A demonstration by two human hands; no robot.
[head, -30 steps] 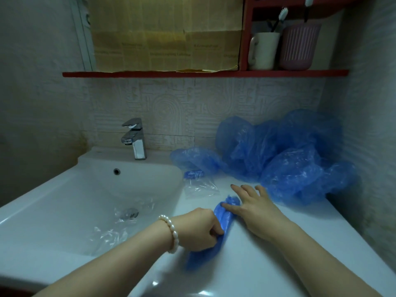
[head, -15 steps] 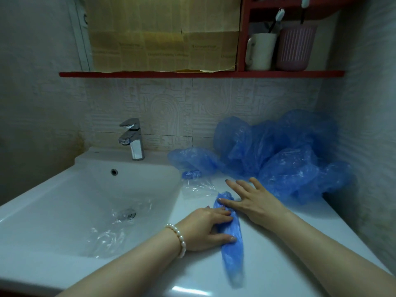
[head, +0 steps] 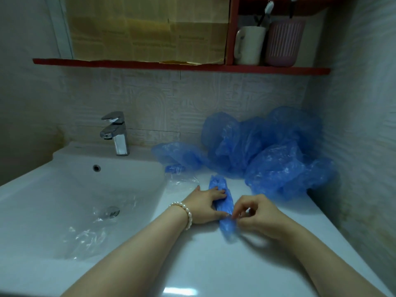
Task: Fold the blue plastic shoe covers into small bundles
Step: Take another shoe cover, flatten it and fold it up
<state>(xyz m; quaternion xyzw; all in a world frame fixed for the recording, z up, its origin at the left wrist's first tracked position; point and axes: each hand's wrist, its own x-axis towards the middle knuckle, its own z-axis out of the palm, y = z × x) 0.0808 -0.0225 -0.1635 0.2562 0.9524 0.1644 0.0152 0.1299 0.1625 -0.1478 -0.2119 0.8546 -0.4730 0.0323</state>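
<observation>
Against the back wall, the loose pile of blue shoe covers (head: 267, 155) sits unfolded on the tabletop (head: 214, 264), well apart from your hands, so most of the task is yet to do.

In front of it lies the flattened shoe cover (head: 221, 200), a long narrow strip running away from you. A second ago it slanted under both hands; now it lies straighter, and your right hand (head: 258, 215) has left the far end, where it lay flat, and come to the near end. That looks like the start of rolling or folding the strip up from the near end.

Your left hand (head: 206, 203) presses flat on the strip's middle, fingers straight across it, pinning it down. Your right hand's fingers are curled at the near end and seem to pinch the plastic, though blur there leaves this uncertain.
</observation>
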